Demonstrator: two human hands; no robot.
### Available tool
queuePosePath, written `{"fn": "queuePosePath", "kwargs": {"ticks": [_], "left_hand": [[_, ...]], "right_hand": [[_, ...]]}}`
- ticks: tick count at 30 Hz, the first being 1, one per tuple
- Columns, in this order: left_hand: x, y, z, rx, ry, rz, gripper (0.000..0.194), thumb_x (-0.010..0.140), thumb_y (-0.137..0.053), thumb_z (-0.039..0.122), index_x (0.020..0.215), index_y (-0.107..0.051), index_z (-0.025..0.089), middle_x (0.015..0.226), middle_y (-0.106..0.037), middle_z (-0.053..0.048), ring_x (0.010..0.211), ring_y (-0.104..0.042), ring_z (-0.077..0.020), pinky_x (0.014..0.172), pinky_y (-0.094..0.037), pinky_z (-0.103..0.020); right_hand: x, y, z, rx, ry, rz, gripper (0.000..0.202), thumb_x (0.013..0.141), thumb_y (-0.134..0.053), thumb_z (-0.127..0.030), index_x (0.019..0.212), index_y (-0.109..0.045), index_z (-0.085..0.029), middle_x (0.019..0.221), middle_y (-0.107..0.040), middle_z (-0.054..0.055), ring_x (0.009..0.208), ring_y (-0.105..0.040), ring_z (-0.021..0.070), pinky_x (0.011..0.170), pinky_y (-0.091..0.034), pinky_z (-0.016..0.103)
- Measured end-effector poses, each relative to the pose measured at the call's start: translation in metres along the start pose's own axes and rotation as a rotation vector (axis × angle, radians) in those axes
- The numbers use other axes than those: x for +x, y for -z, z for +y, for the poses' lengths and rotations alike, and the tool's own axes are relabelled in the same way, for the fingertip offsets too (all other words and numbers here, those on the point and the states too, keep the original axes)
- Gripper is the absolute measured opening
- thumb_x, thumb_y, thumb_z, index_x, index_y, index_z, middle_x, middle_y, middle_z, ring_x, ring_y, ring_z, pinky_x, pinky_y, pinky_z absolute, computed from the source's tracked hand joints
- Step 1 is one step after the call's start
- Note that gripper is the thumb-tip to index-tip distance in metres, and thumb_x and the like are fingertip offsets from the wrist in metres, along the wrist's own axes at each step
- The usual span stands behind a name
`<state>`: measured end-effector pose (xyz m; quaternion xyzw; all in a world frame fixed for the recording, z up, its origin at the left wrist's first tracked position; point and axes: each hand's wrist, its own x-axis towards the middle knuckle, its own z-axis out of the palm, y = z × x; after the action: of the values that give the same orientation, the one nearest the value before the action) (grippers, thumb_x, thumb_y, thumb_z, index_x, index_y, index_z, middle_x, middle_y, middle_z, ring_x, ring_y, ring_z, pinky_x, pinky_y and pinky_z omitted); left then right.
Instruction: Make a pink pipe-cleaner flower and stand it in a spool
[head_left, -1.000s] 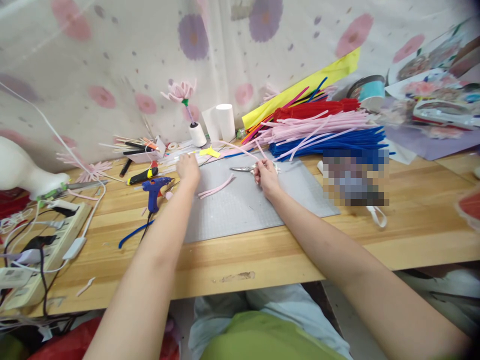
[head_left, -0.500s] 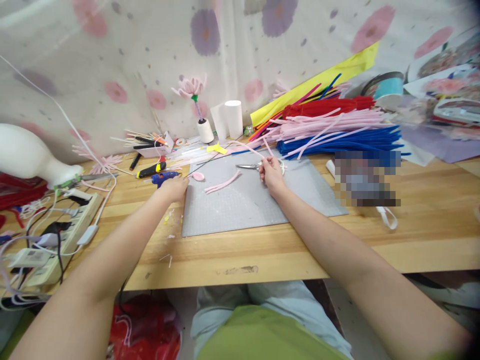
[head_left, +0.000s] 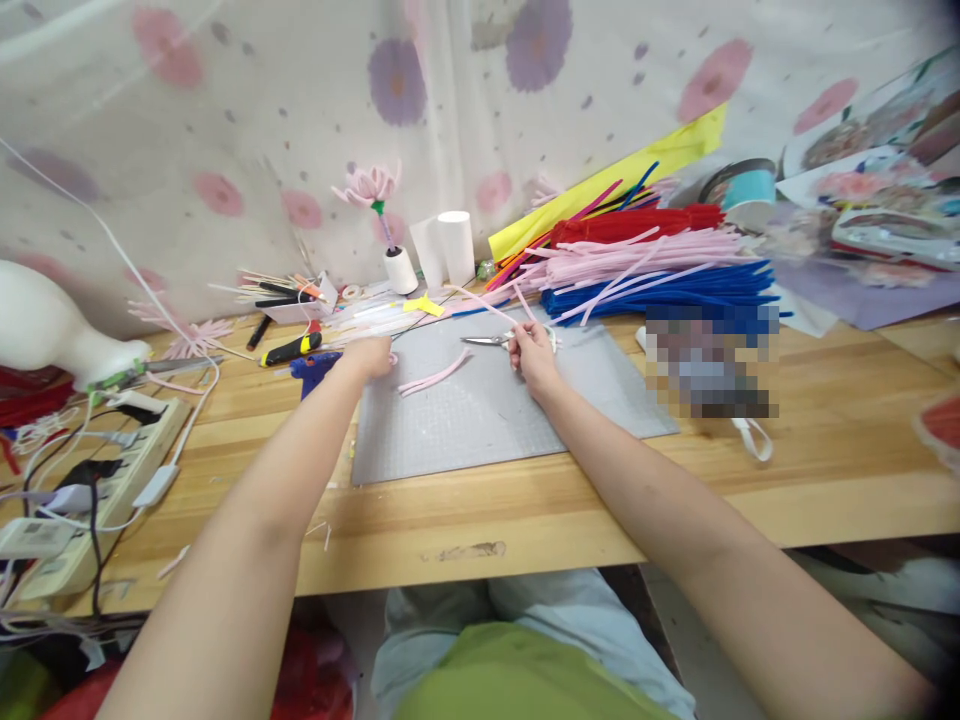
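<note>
My right hand [head_left: 534, 358] is closed over the grey cutting mat, its fingers pinching a pink pipe cleaner [head_left: 486, 303]. Scissors [head_left: 484, 341] lie at the same hand, blades pointing left; whether the hand also grips them I cannot tell. My left hand [head_left: 367, 358] is at the left edge of the cutting mat [head_left: 450, 440], its fingers mostly hidden behind its back. A bit of a pink pipe-cleaner loop [head_left: 393, 358] shows at its fingertips. Between the hands lie short pink pipe-cleaner pieces [head_left: 435, 377]. A blue glue gun [head_left: 313, 371] sits left of my left hand.
Bundles of pink [head_left: 637, 258], red and blue pipe cleaners lie at the back right. A pink flower [head_left: 371, 185] stands in a white holder at the back. A yellow-black cutter [head_left: 290, 350] and a power strip [head_left: 124, 490] with cables are on the left.
My left hand has moved right, from beside the glue gun to the pink loop, now mostly covering it. My right hand stays with the pipe cleaner; the view has shifted slightly.
</note>
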<state>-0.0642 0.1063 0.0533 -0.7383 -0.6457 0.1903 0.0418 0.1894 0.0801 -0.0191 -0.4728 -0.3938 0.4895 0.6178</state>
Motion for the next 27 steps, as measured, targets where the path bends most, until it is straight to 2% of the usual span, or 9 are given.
{"fn": "queuePosePath", "kwargs": {"ticks": [5,8,12,14,15,18,21,24,27], "left_hand": [[0.022,0.016,0.02,-0.082,-0.032,0.139,0.038,0.079,-0.042,0.025,0.113,-0.052,0.015,0.107,-0.061,-0.017,0.099,-0.058,-0.0294,0.081,-0.044,-0.038],[0.029,0.021,0.035,-0.178,0.044,0.258,0.045,0.078,-0.046,0.021,0.122,-0.044,0.015,0.117,-0.053,-0.019,0.108,-0.052,-0.0306,0.085,-0.042,-0.041],[0.019,0.024,0.053,-0.353,0.194,0.584,0.053,0.079,-0.047,0.02,0.13,-0.034,0.015,0.134,-0.038,-0.016,0.123,-0.037,-0.026,0.098,-0.034,-0.037],[0.007,0.024,0.061,-0.425,0.167,0.721,0.05,0.082,-0.041,0.02,0.132,-0.032,0.016,0.137,-0.034,-0.013,0.126,-0.033,-0.0221,0.102,-0.029,-0.034],[0.001,0.023,0.064,-0.446,0.106,0.739,0.049,0.084,-0.04,0.022,0.132,-0.032,0.016,0.138,-0.034,-0.012,0.127,-0.032,-0.0215,0.102,-0.029,-0.033],[-0.018,0.015,0.071,-0.525,-0.065,0.632,0.038,0.088,-0.031,0.027,0.123,-0.043,0.018,0.127,-0.047,-0.01,0.118,-0.043,-0.0203,0.095,-0.035,-0.032],[-0.033,0.002,0.074,-0.657,-0.053,0.487,0.034,0.09,-0.026,0.031,0.103,-0.056,0.02,0.102,-0.061,-0.007,0.098,-0.055,-0.0193,0.082,-0.04,-0.029],[-0.045,-0.012,0.073,-0.892,0.003,0.437,0.035,0.089,-0.029,0.035,0.087,-0.06,0.019,0.083,-0.063,-0.004,0.082,-0.058,-0.0174,0.071,-0.041,-0.026],[-0.055,-0.024,0.075,-1.26,-0.025,0.343,0.028,0.086,-0.039,0.033,0.076,-0.059,0.017,0.061,-0.053,0.0,0.061,-0.052,-0.0123,0.058,-0.039,-0.023]], "right_hand": [[-0.002,-0.002,-0.001,0.006,-0.001,0.008,0.014,0.08,-0.044,-0.032,0.075,-0.037,-0.022,0.048,-0.042,-0.011,0.032,-0.032,0.0038,0.03,-0.023,0.015],[-0.003,-0.001,-0.004,0.03,0.001,-0.008,0.012,0.08,-0.044,-0.03,0.074,-0.039,-0.021,0.048,-0.043,-0.01,0.032,-0.032,0.0036,0.031,-0.022,0.015],[0.0,0.006,-0.011,0.04,-0.019,-0.114,0.014,0.079,-0.047,-0.029,0.071,-0.04,-0.02,0.049,-0.045,-0.008,0.033,-0.031,0.0036,0.033,-0.021,0.016],[0.002,0.009,-0.016,0.028,-0.061,-0.21,0.016,0.077,-0.051,-0.028,0.069,-0.041,-0.019,0.049,-0.047,-0.007,0.035,-0.032,0.0039,0.034,-0.021,0.016],[0.002,0.01,-0.019,0.033,-0.087,-0.264,0.016,0.076,-0.052,-0.028,0.068,-0.042,-0.019,0.05,-0.047,-0.006,0.037,-0.033,0.0041,0.035,-0.021,0.016],[0.0,0.009,-0.026,0.119,-0.161,-0.384,0.018,0.076,-0.055,-0.029,0.069,-0.041,-0.019,0.053,-0.046,-0.005,0.041,-0.036,0.0048,0.038,-0.024,0.016],[-0.003,0.004,-0.032,0.234,-0.193,-0.407,0.018,0.078,-0.054,-0.028,0.071,-0.04,-0.02,0.056,-0.044,-0.006,0.044,-0.036,0.0052,0.04,-0.026,0.016],[-0.006,-0.002,-0.036,0.308,-0.204,-0.41,0.014,0.08,-0.051,-0.026,0.073,-0.04,-0.02,0.058,-0.042,-0.006,0.045,-0.034,0.0052,0.039,-0.024,0.016],[-0.012,-0.011,-0.036,0.27,-0.194,-0.427,0.015,0.08,-0.051,-0.029,0.073,-0.04,-0.02,0.056,-0.038,-0.007,0.044,-0.031,0.0052,0.039,-0.022,0.016]]}}
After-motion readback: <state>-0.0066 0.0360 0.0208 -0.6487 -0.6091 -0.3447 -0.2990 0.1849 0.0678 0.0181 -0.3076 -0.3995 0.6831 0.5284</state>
